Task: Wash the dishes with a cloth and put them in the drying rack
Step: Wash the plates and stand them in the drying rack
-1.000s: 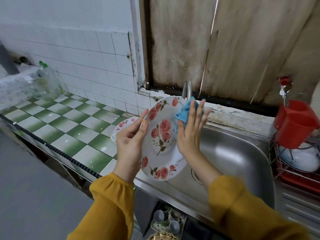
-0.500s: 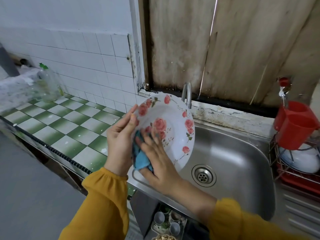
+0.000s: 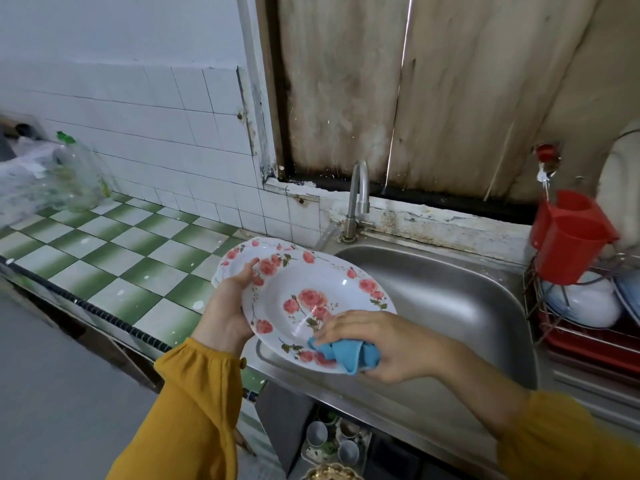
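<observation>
Over the edge of the green-checked desk (image 3: 104, 258), the left hand (image 3: 228, 306) grips the flowered plate (image 3: 311, 282) by its left rim, tilted above the sink's (image 3: 450, 296) near-left corner. The right hand (image 3: 388, 344) clutches the blue cloth (image 3: 346, 353) against the plate's near rim. The drying rack (image 3: 588, 341) stands far right.

A home kitchen: steel sink (image 3: 450, 306), faucet (image 3: 358, 195), tiled counter (image 3: 114, 258), dish rack (image 3: 585, 327).

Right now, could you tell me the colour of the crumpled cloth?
The crumpled cloth is light blue; see head view.
</observation>
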Demonstrator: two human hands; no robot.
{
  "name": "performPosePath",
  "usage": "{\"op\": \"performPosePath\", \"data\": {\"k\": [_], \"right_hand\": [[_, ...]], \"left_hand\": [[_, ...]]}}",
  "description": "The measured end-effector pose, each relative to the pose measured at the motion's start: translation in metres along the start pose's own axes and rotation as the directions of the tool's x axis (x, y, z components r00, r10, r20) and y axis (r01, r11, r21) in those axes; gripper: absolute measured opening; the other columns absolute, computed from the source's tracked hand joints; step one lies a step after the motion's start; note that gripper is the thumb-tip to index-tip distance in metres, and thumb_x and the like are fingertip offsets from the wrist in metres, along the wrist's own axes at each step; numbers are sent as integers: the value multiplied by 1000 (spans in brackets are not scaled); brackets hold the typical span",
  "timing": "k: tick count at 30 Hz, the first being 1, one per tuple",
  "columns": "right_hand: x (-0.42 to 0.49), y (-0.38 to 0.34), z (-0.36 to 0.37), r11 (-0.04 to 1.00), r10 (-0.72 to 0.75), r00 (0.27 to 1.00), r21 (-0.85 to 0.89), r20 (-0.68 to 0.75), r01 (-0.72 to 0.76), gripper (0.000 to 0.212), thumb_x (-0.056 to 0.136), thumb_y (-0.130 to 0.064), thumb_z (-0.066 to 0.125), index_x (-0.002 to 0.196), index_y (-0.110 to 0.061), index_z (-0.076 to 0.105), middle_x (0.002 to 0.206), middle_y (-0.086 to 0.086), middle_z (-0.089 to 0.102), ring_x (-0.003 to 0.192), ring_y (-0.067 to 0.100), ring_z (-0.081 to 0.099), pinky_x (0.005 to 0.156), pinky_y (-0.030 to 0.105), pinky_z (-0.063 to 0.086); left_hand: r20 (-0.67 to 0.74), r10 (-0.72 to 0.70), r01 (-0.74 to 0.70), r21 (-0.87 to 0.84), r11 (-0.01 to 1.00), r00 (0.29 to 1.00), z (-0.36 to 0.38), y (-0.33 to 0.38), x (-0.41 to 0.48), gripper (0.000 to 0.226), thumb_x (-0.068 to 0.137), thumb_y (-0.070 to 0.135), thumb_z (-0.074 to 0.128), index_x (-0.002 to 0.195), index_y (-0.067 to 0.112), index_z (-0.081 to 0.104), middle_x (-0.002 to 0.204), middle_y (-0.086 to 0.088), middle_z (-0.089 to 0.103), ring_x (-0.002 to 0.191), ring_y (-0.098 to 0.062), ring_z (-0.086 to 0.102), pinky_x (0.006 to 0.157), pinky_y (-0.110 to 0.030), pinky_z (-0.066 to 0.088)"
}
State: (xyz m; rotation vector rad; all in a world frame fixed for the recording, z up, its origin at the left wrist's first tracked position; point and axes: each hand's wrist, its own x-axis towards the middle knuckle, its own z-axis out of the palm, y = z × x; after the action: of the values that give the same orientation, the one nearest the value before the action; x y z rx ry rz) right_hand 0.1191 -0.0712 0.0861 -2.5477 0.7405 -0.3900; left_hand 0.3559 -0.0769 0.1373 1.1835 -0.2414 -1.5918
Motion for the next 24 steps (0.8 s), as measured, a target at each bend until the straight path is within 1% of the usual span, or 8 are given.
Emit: {"op": "performPosePath", "data": {"k": [3, 7, 10, 14, 16, 18, 22, 24], "right_hand": [[-6, 4, -21, 997, 17, 997, -73, -78, -22, 52, 71, 2, 59, 119, -16, 64, 116, -2, 66, 107, 10, 59, 87, 39, 52], [-13, 8, -59, 994, 80, 982, -55, -174, -91, 36, 74, 0, 67, 102, -23, 69, 98, -11, 68, 90, 10, 64, 73, 38, 54], [-17, 11, -77, 984, 162, 955, 113, -248, -137, 29, 78, -7, 77, 99, -27, 70, 92, -13, 67, 87, 9, 65, 73, 38, 55], [-23, 10, -95, 956, 216, 881, 275, -422, -103, 34, 73, -4, 83, 97, -24, 72, 95, -7, 70, 90, 14, 67, 76, 33, 55], [-22, 9, -94, 959, 162, 827, 284, -538, -2, 36, 72, -3, 81, 102, -22, 72, 104, -7, 70, 99, 14, 66, 82, 29, 54], [-13, 10, -85, 957, 152, 728, 284, -669, 62, 51, 75, 7, 76, 116, -22, 66, 125, -3, 62, 119, 13, 58, 95, 26, 50], [17, 9, -46, 909, 345, 421, 410, -839, 72, 58, 90, -18, 64, 140, -33, 38, 157, 0, 29, 145, 18, 28, 118, 47, 27], [27, -2, -24, 953, 292, 487, 294, -823, -75, 57, 94, -44, 50, 147, -30, 33, 162, 3, 18, 150, 25, 12, 120, 53, 16]], "left_hand": [[6, 146, -144, 222, 964, 989, 1, -2, 3, 36, 100, 21, 50, 133, 8, 55, 114, -15, 68, 96, -34, 66, 68, -46, 59], [315, 447, -487, 802, 346, 837, 5, -14, -4, 57, 93, 56, 51, 139, 22, 52, 148, 0, 43, 137, -22, 39, 114, -40, 30], [674, 229, -702, 709, 70, 703, 11, -9, -20, 71, 76, 87, 36, 123, 40, 60, 135, 23, 49, 129, 1, 42, 106, -19, 31], [803, 106, -730, 581, -360, 586, 17, -7, -22, 72, 72, 82, 44, 124, 36, 64, 108, 17, 71, 94, 3, 61, 107, -38, 37], [844, 229, -781, 537, -319, 486, 19, -14, -20, 37, 84, 62, 57, 113, 41, 67, 58, 10, 64, 56, -3, 54, 68, -27, 46], [834, 357, -822, 517, -239, 421, 21, -20, -20, 22, 87, 52, 60, 108, 59, 57, 47, 7, 53, 47, -7, 50, 50, -28, 38], [641, 549, -836, 493, 240, 536, 34, -43, -25, 50, 90, 17, 67, 123, 50, 50, 109, 14, 68, 89, 15, 62, 73, -8, 48], [550, 641, -832, 472, 291, 536, 42, -56, -26, 54, 90, 3, 64, 134, 31, 48, 122, 19, 59, 101, 24, 53, 83, 0, 41]]}}
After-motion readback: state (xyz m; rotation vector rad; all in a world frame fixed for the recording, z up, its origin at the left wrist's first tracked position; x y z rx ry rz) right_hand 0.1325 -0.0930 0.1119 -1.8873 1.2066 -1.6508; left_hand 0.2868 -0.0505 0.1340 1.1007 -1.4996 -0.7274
